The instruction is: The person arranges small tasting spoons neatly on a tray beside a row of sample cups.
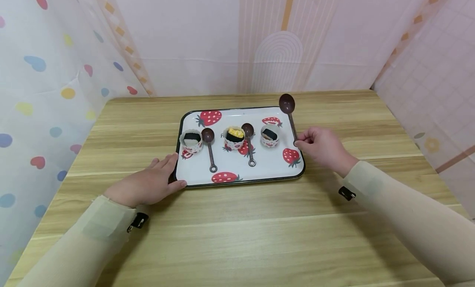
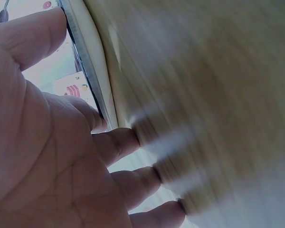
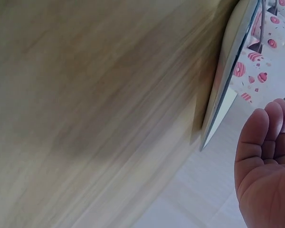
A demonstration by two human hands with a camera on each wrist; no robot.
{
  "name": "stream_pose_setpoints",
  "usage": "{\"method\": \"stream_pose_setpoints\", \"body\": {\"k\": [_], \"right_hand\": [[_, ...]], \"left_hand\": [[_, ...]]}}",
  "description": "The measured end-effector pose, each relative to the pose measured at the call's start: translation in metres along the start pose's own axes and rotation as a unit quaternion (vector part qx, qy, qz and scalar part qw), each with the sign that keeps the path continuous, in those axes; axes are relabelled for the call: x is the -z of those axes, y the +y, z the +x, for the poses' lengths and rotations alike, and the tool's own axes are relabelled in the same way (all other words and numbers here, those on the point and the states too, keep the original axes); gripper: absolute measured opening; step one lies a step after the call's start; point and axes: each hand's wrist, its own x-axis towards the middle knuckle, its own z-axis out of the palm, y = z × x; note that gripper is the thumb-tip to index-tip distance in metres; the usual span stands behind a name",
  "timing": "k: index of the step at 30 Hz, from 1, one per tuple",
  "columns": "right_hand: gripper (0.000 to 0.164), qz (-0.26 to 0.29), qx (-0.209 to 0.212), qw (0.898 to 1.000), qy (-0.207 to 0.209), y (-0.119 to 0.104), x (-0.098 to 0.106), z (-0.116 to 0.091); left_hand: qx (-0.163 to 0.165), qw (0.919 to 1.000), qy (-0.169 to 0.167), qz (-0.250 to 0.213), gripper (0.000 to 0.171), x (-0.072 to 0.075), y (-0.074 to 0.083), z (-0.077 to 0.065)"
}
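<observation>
My right hand [image 1: 322, 149] pinches the handle end of a dark brown spoon [image 1: 287, 104], its bowl raised over the tray's back right corner. In the right wrist view the fingers [image 3: 252, 137] of that hand are curled, and the spoon is hidden. My left hand [image 1: 150, 184] rests at the front left corner of a white strawberry-print tray [image 1: 200, 177], fingers loosely extended and thumb at the rim. On the tray lie two more brown spoons, one left [image 1: 208, 135] and one in the middle [image 1: 247, 130].
Three printed paper cups stand on the tray: a left cup [image 1: 191, 146] and a right cup [image 1: 269, 142] with black-wrapped pieces, and a middle cup [image 1: 234, 144] with a yellow-topped one. The tray sits on a wooden table [image 1: 237, 229], with patterned curtains [image 1: 193, 39] behind.
</observation>
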Motion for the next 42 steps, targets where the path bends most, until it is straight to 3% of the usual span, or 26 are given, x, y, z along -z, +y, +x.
{"method": "stream_pose_setpoints", "body": {"k": [29,42], "right_hand": [[0.011,0.037,0.006,0.999,0.010,0.003,-0.006,-0.008],[0.010,0.055,-0.007,0.998,-0.007,0.008,-0.006,-0.011]], "left_hand": [[0.002,1.0000,-0.002,0.006,0.099,-0.001,0.000,0.003],[-0.004,1.0000,0.005,0.006,0.099,-0.002,-0.001,0.002]]}}
